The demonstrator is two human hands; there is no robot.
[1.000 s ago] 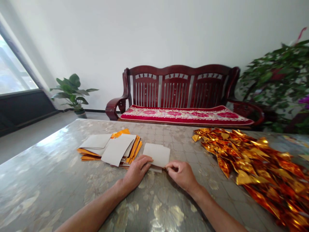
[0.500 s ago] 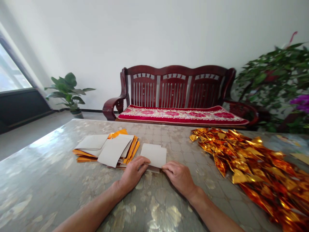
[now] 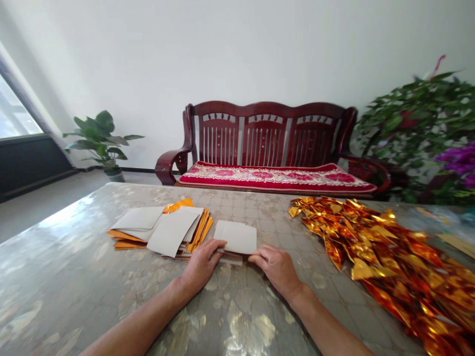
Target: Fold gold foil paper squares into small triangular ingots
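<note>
A square of pale grey-white paper (image 3: 237, 237) lies in front of me, with another pale sheet showing beneath its near edge. My left hand (image 3: 203, 259) pinches its near left corner between thumb and fingers. At the near right corner, my right hand (image 3: 274, 267) is closed in a pinch on the same paper. Just left of it sits a loose stack of paper sheets (image 3: 174, 230), pale on top with orange sides showing at the edges.
A big heap of shiny gold-orange folded foil pieces (image 3: 386, 257) covers the table's right side. The table (image 3: 122, 291) has a patterned, glossy cover. Behind it stand a dark red wooden bench (image 3: 263, 133), a potted plant (image 3: 100, 141) and leafy greenery (image 3: 415, 123).
The top paper's edge has shifted slightly right relative to the sheet under it, with my right hand pinching its corner. The whole view has drifted a little.
</note>
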